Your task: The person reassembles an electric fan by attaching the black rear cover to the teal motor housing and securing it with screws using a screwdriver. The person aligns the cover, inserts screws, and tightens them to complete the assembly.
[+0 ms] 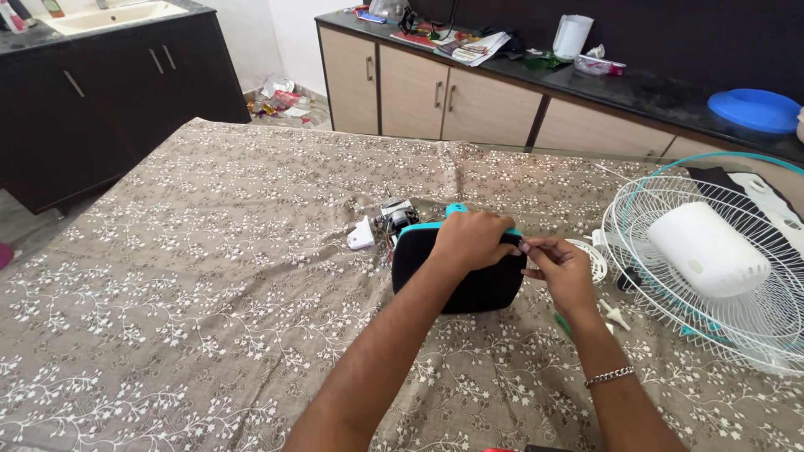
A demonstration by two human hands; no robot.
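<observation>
Black teal-edged case (456,280) under both hands (473,238), beside white fan grille (712,276).

Both forearms reach forward and converge. The left hand (474,238) curls palm-down, fingers bent in a grasp. The right hand (559,269) pinches thumb against fingertips just beside it, its wrist braceleted.

White wire fan guard (712,276) on floral cloth (209,276); blue plate (754,109), white jug (572,36) on dark counter (653,88).
</observation>
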